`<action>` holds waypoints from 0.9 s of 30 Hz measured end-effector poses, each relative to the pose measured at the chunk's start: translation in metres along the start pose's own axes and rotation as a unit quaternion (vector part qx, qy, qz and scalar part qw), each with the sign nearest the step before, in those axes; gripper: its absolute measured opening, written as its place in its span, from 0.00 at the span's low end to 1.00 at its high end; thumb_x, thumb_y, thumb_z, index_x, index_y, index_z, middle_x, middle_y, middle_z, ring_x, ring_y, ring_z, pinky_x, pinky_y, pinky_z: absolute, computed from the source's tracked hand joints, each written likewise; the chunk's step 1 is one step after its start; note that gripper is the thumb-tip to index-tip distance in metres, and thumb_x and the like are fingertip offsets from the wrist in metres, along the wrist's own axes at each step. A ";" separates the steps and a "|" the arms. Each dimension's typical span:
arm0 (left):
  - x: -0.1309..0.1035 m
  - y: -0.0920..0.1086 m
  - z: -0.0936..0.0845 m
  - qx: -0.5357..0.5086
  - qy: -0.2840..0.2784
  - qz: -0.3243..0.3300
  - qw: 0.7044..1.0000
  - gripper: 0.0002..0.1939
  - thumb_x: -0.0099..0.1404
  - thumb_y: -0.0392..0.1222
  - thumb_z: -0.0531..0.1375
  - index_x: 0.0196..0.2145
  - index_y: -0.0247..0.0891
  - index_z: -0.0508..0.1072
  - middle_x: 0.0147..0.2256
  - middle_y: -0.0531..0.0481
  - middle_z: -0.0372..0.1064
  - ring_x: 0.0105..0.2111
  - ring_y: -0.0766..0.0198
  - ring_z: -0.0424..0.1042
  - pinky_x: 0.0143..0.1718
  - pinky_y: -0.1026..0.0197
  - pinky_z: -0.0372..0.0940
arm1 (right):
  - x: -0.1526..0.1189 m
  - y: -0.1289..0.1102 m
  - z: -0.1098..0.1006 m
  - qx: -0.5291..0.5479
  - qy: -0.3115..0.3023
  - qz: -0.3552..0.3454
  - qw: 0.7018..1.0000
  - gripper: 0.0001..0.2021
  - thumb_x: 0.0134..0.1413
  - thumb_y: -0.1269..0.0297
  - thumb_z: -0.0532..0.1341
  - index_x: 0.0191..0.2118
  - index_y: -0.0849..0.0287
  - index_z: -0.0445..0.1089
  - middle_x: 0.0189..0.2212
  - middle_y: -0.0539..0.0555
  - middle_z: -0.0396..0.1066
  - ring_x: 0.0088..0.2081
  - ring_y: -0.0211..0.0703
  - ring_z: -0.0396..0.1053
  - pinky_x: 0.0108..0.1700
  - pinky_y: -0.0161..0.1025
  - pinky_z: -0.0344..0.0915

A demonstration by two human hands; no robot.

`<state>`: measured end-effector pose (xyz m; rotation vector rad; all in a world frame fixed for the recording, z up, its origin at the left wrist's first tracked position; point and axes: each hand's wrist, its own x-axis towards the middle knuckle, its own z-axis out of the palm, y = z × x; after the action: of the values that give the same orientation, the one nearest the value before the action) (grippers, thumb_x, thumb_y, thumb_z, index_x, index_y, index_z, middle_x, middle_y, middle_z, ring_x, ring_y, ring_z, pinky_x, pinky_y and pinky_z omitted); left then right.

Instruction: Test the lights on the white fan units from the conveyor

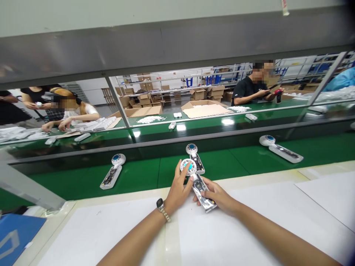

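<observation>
Both my hands are closed on one white handheld fan (204, 195), held tilted above the near edge of the green belt. Its handle lies open, with a dark circuit board showing inside. The fingers of my left hand (179, 188) grip the round head with its blue centre. My right hand (217, 195) holds the lower handle, thumb on top and fingers beneath. Just behind, partly covered by the held one, a second fan (197, 164) rests on the belt. Another fan (111, 175) lies to the left, and one more (285, 152) to the right.
The green belt (144, 173) runs across in front of a white-covered worktop (116, 229). A blue object (19, 232) lies at lower left. Beyond a metal frame (118, 103), co-workers handle parts beside cardboard boxes (205, 111) and piles of white pieces (151, 119).
</observation>
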<state>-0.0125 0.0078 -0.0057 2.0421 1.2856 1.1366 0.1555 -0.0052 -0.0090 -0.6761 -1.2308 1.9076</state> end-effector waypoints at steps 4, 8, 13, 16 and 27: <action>0.000 -0.003 0.002 0.004 -0.010 -0.019 1.000 0.29 0.67 0.47 0.47 0.61 0.48 0.38 0.61 0.46 0.38 0.52 0.58 0.59 0.51 0.54 0.59 | 0.003 0.000 -0.002 0.020 0.101 -0.046 0.994 0.27 0.45 0.63 0.62 0.53 0.55 0.55 0.28 0.51 0.72 0.28 0.42 0.71 0.31 0.38 0.66; -0.001 -0.011 0.004 0.051 -0.026 -0.024 0.998 0.28 0.65 0.46 0.50 0.60 0.38 0.46 0.60 0.40 0.44 0.57 0.54 0.51 0.55 0.50 0.52 | 0.007 -0.009 -0.016 0.016 0.152 -0.104 0.983 0.30 0.41 0.62 0.65 0.52 0.52 0.58 0.41 0.54 0.70 0.39 0.46 0.71 0.39 0.41 0.67; 0.005 -0.023 0.004 0.054 -0.011 -0.030 0.998 0.20 0.62 0.39 0.53 0.51 0.37 0.60 0.52 0.42 0.59 0.53 0.56 0.57 0.55 0.52 0.53 | 0.020 -0.013 -0.050 -0.096 0.232 -0.163 0.954 0.38 0.36 0.61 0.68 0.57 0.55 0.56 0.53 0.57 0.62 0.47 0.51 0.67 0.51 0.47 0.60; 0.007 -0.026 0.004 0.046 0.016 -0.042 0.998 0.21 0.60 0.37 0.54 0.51 0.37 0.60 0.51 0.43 0.60 0.51 0.57 0.60 0.53 0.53 0.55 | 0.025 -0.011 -0.061 -0.163 0.331 -0.158 0.916 0.36 0.38 0.58 0.66 0.56 0.61 0.57 0.49 0.59 0.66 0.43 0.52 0.70 0.49 0.47 0.63; 0.002 -0.019 -0.003 0.189 0.051 -0.069 0.978 0.19 0.59 0.35 0.54 0.49 0.36 0.59 0.47 0.40 0.61 0.47 0.51 0.60 0.47 0.49 0.57 | 0.009 0.000 -0.033 -0.318 0.327 -0.145 0.878 0.19 0.46 0.66 0.54 0.47 0.59 0.59 0.38 0.59 0.67 0.30 0.46 0.72 0.32 0.44 0.69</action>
<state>-0.0240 0.0184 -0.0170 2.1336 1.7799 1.0044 0.1752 0.0193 -0.0225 -1.2652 -1.3832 0.8688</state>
